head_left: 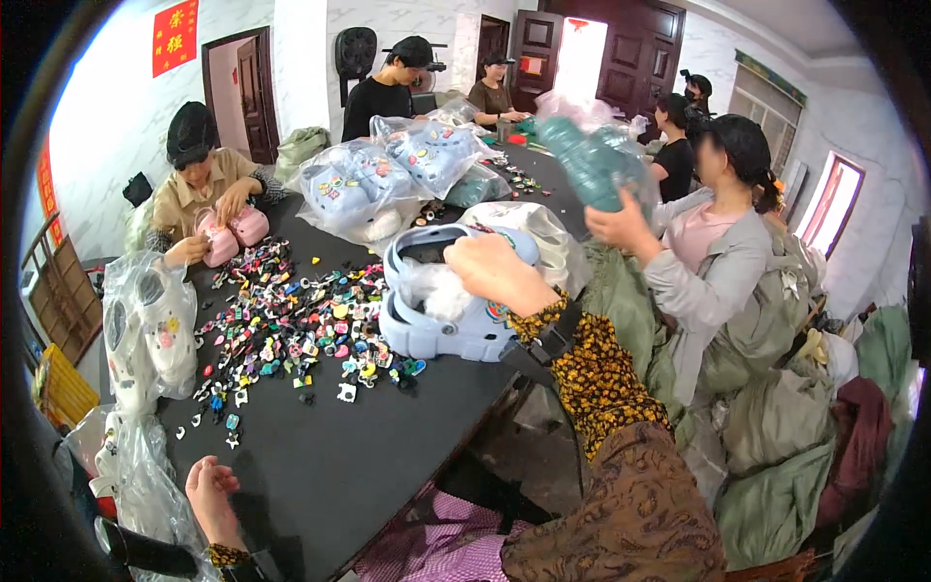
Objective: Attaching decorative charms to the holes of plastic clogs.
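Dark table [388, 456] is strewn with charms [291, 325]; pale blue clogs [436, 306] are gripped by the outstretched right hand [495, 272], while the left hand [211, 495] is rested open at the edge.

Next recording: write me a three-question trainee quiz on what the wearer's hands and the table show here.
1. True or false: the right hand rests on the pale blue clog.
2. Where is the left hand?
A. In the charm pile
B. At the near edge of the black table, holding nothing
C. On a pink clog
3. Fill in: the heap of small colourful charms lies to the ____ of the pale blue clog.

Key
1. True: it reaches over the top of the clog.
2. B
3. Left
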A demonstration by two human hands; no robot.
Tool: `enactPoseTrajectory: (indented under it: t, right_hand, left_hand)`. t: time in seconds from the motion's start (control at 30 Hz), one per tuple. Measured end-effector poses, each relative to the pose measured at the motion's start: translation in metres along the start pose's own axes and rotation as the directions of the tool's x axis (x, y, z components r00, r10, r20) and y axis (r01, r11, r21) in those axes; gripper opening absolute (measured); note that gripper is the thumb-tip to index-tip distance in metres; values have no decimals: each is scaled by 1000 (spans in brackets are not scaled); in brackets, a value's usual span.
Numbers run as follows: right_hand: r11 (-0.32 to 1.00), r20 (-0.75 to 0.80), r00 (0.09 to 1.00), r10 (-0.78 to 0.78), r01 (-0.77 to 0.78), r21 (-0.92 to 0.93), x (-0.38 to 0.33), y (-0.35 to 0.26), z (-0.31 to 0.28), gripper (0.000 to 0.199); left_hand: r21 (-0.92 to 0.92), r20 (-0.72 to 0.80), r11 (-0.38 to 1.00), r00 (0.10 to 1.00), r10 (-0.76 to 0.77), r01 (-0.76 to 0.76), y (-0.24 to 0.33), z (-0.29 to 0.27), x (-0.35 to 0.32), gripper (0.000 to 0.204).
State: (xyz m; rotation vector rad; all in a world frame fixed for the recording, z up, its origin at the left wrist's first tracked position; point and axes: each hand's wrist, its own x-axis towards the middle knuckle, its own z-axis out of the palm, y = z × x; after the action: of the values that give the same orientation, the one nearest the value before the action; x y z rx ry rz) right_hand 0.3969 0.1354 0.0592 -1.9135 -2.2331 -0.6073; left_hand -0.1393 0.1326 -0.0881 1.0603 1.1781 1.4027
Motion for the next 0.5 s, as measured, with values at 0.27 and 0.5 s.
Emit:
enactPoseTrajectory:
  t: [0.27,0.5]
  right_hand:
    - [999,8,999,-44,44,7,-8,-12,-12,9]
    - [986,43,992,-117,111,126,-9,0,3,11]
  left_hand:
    - [4,-2,1000,1000,-28,28,-1,-1,2,18]
    - [0,19,1000,1000,0,0,5,8,-4,19]
